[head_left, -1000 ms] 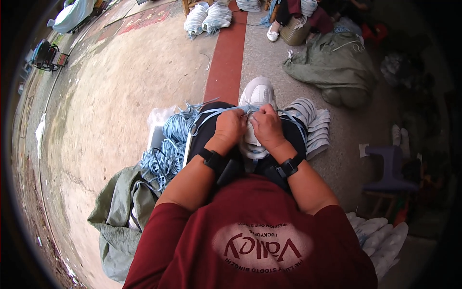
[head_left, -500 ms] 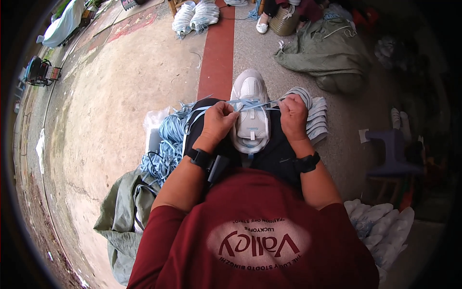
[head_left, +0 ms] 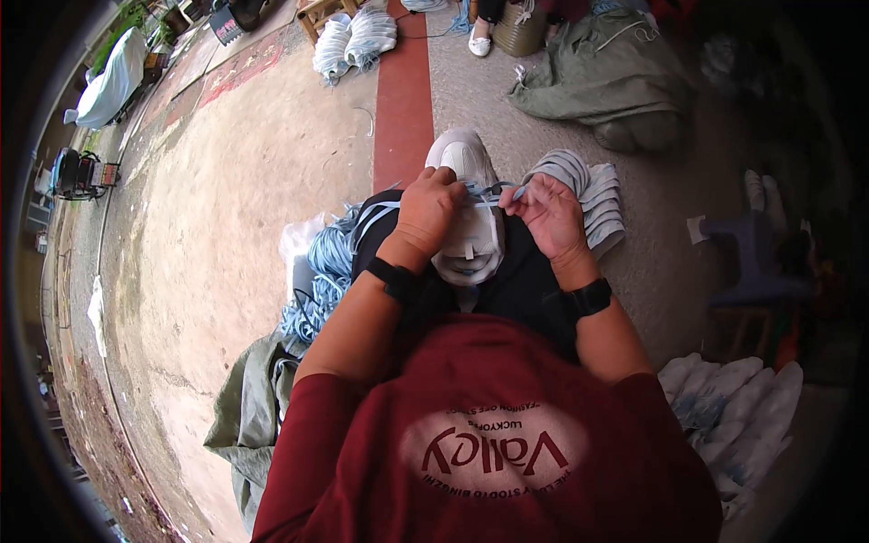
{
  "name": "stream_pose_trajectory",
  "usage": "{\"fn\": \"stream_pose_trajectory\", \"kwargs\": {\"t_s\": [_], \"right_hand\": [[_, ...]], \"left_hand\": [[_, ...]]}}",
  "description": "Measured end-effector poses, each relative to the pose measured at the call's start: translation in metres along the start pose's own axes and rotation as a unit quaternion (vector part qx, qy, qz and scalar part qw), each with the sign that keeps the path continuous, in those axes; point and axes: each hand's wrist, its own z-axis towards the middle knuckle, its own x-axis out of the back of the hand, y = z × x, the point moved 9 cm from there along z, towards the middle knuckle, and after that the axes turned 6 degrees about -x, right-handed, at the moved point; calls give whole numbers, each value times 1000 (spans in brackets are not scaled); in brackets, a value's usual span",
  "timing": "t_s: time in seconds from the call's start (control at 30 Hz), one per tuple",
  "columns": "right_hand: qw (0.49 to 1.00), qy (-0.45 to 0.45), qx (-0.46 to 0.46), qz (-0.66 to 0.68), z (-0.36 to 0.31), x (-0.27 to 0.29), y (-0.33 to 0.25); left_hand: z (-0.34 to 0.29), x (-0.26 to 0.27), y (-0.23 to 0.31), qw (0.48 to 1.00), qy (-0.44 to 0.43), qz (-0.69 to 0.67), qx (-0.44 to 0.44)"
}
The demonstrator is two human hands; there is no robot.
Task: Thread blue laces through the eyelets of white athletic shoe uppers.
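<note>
A white sneaker (head_left: 463, 156) rests between my knees, toe pointing away, with a light blue shoelace (head_left: 491, 192) across its tongue. My left hand (head_left: 427, 213) lies over the shoe's left side, back upward, fingers closed around the lace; their tips are hidden. At the right of the shoe my right hand (head_left: 550, 217) pinches the lace between thumb and forefinger, its other fingers loosely curled. Beside my left thigh is a tangled bundle of light blue laces (head_left: 331, 249). Nested white shoe pieces (head_left: 602, 208) lie just beyond my right hand.
A green cloth sack (head_left: 625, 86) slumps on the floor ahead, near another person's white shoe (head_left: 481, 42). At right stands a dark blue stool (head_left: 747, 258). More white shoe pieces (head_left: 724, 412) lie at lower right, and a green cloth (head_left: 249, 398) at lower left.
My left hand has moved right and forward, turning its back upward over the shoe. The right hand has come closer to the shoe and opened its outer fingers. The lace ends are less spread.
</note>
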Motion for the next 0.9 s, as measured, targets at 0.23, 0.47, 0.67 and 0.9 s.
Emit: {"fn": "stream_pose_trajectory", "kwargs": {"t_s": [0.23,0.47,0.67,0.9], "right_hand": [[998,53,14,4,11,21,0],[998,51,16,-12,15,23,-2],[997,75,2,-21,15,20,-2],[983,164,82,14,-5,97,-37]], "left_hand": [[5,-3,9,998,1,64,-28],[12,-1,16,994,-16,42,-101],[10,3,19,993,0,70,-91],[-53,41,-32,992,-19,121,20]]}}
